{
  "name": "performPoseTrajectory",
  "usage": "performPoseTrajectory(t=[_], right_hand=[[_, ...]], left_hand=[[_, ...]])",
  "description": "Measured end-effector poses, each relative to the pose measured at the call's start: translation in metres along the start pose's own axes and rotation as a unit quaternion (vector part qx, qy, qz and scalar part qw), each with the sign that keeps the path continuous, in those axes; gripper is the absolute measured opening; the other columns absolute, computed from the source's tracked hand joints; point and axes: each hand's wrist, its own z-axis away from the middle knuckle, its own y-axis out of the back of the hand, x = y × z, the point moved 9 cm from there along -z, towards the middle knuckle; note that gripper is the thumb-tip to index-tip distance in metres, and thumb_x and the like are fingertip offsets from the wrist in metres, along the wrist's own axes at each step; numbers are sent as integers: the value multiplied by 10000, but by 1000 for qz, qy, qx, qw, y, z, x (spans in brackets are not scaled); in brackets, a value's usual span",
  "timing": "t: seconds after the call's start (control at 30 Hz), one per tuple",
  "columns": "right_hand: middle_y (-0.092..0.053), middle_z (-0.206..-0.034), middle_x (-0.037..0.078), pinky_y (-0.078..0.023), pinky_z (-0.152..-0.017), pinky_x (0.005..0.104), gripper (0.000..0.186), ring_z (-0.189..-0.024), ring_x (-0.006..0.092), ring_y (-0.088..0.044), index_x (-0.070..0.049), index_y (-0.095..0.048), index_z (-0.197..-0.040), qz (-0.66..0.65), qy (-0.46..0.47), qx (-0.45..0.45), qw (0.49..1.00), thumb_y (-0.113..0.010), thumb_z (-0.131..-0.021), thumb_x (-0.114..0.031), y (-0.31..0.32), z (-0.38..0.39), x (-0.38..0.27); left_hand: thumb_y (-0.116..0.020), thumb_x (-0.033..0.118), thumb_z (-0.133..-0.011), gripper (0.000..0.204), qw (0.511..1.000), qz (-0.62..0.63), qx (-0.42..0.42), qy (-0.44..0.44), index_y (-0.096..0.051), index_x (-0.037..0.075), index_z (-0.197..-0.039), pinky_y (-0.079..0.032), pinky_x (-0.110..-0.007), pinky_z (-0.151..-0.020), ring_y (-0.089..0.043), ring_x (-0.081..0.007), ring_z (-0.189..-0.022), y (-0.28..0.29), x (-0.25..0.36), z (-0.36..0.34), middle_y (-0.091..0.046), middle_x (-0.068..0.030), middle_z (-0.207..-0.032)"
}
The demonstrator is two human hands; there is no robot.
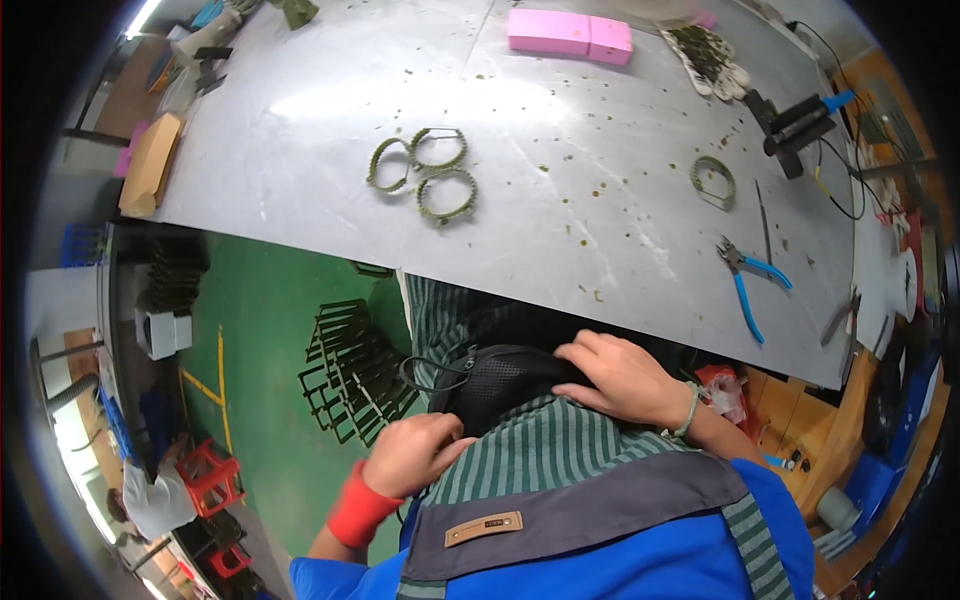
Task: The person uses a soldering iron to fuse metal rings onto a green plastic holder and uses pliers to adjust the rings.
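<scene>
Head view: both hands on a black mesh pouch below the surface edge

Head view shows the grey surface [560, 230] ending in a slanted near edge just above the hands, green floor [260, 340] open to the left; the black mesh pouch [495, 385] lies against a striped apron [560, 450]; the left hand [415, 455] curls loosely at its lower edge, fingers bent, touching; the right hand [620, 375] lies half-open over its top; blue pliers [745, 285] and three green rings [425, 170] rest well apart.

L hand [418, 452] + R hand [620, 378] on black pouch [500, 380] | striped apron [560, 450] | 3 green rings [425, 170] on table [300, 150]
</scene>
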Motion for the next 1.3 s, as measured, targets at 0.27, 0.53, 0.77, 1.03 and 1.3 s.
performPoseTrajectory(t=[0.27,0.53,0.77,1.03,1.3], right_hand=[[-647,-1093,161,-529,-901,419,301,-1008,343,-631,1,-634,-1160,-67,154,20,986,-687,-901,-143,-15,-64,-41],[-666,-967,144,-532,-854,432,188,-941,335,-658,-22,-722,-1039,-127,90,-108,982,-649,-898,-122,-36,-81,-18],[-633,-901,135,-527,-804,438,82,-877,342,-634,-18,-676,-918,-80,87,-44,992,-642,-866,-71,-33,-76,-18],[-606,-914,167,-517,-835,435,105,-921,361,-601,-14,-598,-830,-18,166,4,986,-644,-738,-33,-27,-64,-40],[-625,-897,143,-539,-775,385,89,-873,314,-613,-5,-644,-818,1,172,36,985,-636,-776,-83,-34,-58,-45]], left_hand=[[-607,-77,-863,253,990,26,134,-39,-706,37,-1067,-516,-384,-864,-638,-308,-979,67,-36,-50,-699,-114,-1019],[-728,66,-873,433,980,115,-108,-125,-684,123,-1300,-515,-401,-998,-630,-305,-1141,15,-44,-74,-686,-95,-1256],[-768,25,-800,270,979,69,-90,-168,-727,57,-1065,-553,-400,-739,-667,-304,-884,13,-28,-75,-720,-95,-970],[-627,102,-779,267,948,-166,12,-270,-685,-3,-1018,-540,-422,-815,-633,-313,-943,16,8,-32,-650,-117,-955],[-646,79,-754,286,949,-204,-5,-238,-686,4,-1028,-531,-419,-815,-642,-330,-949,12,22,-19,-658,-125,-966]])
